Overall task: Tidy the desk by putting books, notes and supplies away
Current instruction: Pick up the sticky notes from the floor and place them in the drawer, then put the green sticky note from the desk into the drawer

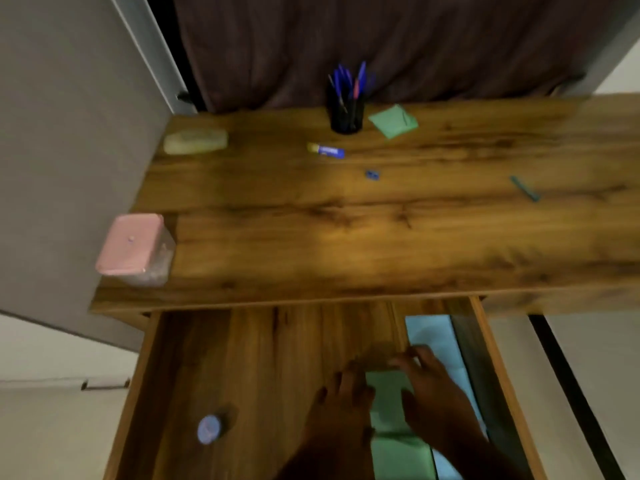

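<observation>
both blurred hands [388, 407] half cover green paper [389, 393] in drawer [263, 358].

Both hands, left hand [341, 407] and right hand [433, 393], are down in the open drawer [242, 368] on a green notebook [394, 427]; glue stick [326, 150] and pen cup [346, 114] sit on the desk [346, 237].

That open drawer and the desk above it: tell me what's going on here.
A person has both hands in the open drawer: the left hand and right hand rest on a green book lying beside a light blue one. On the desk, a glue stick, a sharpener, green sticky notes and a pen holder have not been put away.
</observation>
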The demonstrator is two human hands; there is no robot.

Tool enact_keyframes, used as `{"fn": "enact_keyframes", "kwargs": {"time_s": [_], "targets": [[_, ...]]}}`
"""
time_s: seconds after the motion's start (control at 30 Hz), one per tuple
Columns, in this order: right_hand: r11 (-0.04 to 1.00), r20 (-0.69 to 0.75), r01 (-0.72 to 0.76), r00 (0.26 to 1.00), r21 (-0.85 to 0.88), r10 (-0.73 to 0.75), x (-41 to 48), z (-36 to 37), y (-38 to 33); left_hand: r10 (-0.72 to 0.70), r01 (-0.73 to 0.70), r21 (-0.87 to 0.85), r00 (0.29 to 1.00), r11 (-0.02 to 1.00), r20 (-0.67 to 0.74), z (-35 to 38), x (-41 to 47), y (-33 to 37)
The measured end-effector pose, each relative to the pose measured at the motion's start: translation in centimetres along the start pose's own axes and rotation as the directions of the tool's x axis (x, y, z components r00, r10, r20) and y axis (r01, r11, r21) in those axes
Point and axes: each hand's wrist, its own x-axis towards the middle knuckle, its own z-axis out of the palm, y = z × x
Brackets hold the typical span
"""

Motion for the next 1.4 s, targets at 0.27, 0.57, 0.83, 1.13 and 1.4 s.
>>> {"fn": "enact_keyframes", "kwargs": {"time_s": [0.27,0.57,0.83,1.13,1.4], "targets": [[0.987,-0.132,0.161,0.979,0.022,-0.157,2.6,-3.7,-4.2,0.060,-0.057,0.016,0.943,0.998,-0.327,-6.7,1.2,-1.9],[0.989,-0.326,0.149,0.936,0.016,-0.136,8.4,-12.2,-6.5,0.027,-0.077,-0.076,0.855,0.994,-0.517,-15.8,6.7,-2.3],[0.992,-0.408,0.124,0.907,0.016,-0.107,18.6,-21.2,-3.7,-0.014,-0.023,-0.062,0.849,0.998,-0.528,-23.1,17.8,-0.7],[0.996,-0.424,0.056,0.906,0.073,-0.020,36.1,-26.2,1.7,-0.180,0.108,-0.219,0.921,0.970,-0.345,-28.1,34.0,-1.1],[0.997,-0.351,0.029,0.936,0.068,-0.004,45.1,-26.1,4.2,-0.305,0.219,-0.282,0.900,0.934,-0.311,-29.5,40.9,-2.6]]}}
